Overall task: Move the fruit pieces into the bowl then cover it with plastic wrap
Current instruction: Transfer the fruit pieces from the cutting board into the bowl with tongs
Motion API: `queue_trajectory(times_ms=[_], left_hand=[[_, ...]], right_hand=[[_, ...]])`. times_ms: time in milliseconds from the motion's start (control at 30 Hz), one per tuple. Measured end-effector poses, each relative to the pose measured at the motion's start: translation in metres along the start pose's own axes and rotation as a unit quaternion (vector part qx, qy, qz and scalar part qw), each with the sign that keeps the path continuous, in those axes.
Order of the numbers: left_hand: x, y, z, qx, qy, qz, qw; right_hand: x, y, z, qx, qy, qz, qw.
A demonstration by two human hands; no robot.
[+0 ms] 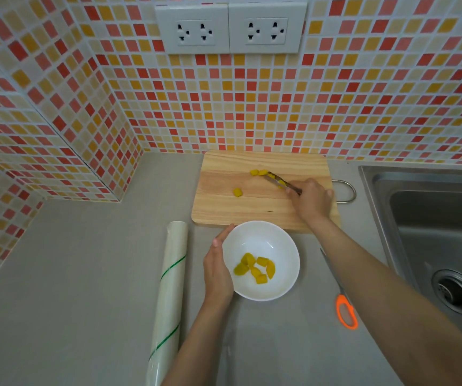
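The yellow fruit pieces [258, 172] are split between two places: a few are still on the wooden cutting board [224, 207], a small cluster near its far edge and one lone cube [237, 192] nearer the middle, and a handful already lie in the bottom of the white bowl [280, 243]. They look soft, wet and slippery, light enough to slide at a touch and easy to bruise, so they seem better scooped from underneath or nudged along than pinched.

The right hand [312, 200] is closed around the handle of a slim utensil [280, 181], its tip in among the far cluster, with some yellow on or against it. It could be tongs or a knife; from here I can't tell which. The left hand [217, 270] is curved open against the bowl's left wall, steadying it without lifting, fingers along the rim.

The bowl sits on the grey counter [85, 274], just in front of the board's near edge. It looks smooth and breakable, and is far from full. Just left of it lies the roll of plastic wrap [170, 291], thin clingy stuff, not yet unrolled over the bowl. Orange-handled scissors [345, 313] lie to the right, toward the steel sink [433, 218], which looks empty.
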State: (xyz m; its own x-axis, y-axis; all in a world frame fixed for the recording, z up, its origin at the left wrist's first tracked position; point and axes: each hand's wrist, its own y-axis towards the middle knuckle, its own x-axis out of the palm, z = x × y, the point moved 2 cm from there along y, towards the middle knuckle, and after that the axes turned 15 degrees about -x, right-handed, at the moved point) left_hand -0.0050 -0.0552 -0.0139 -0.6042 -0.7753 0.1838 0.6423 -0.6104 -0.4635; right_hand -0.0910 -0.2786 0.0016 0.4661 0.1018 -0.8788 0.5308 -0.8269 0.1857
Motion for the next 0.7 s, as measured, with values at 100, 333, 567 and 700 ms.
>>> queue_trajectory(times_ms=[100, 333, 567, 700], left_hand=[[0.0, 0.0, 0.0, 0.003, 0.001, -0.004, 1.0], [0.0, 0.0, 0.001, 0.004, 0.014, -0.006, 1.0], [0.0, 0.0, 0.001, 0.011, 0.014, -0.001, 1.0], [0.0, -0.001, 0.002, 0.011, 0.016, -0.004, 1.0]], right_hand=[[-0.005, -0.007, 0.001, -0.004, 0.016, 0.014, 1.0], [-0.043, -0.061, -0.019, -0.058, 0.099, 0.067, 0.991], [-0.067, -0.136, -0.037, -0.146, 0.159, 0.039, 0.976], [-0.065, -0.143, -0.036, -0.156, 0.108, -0.017, 0.982]])
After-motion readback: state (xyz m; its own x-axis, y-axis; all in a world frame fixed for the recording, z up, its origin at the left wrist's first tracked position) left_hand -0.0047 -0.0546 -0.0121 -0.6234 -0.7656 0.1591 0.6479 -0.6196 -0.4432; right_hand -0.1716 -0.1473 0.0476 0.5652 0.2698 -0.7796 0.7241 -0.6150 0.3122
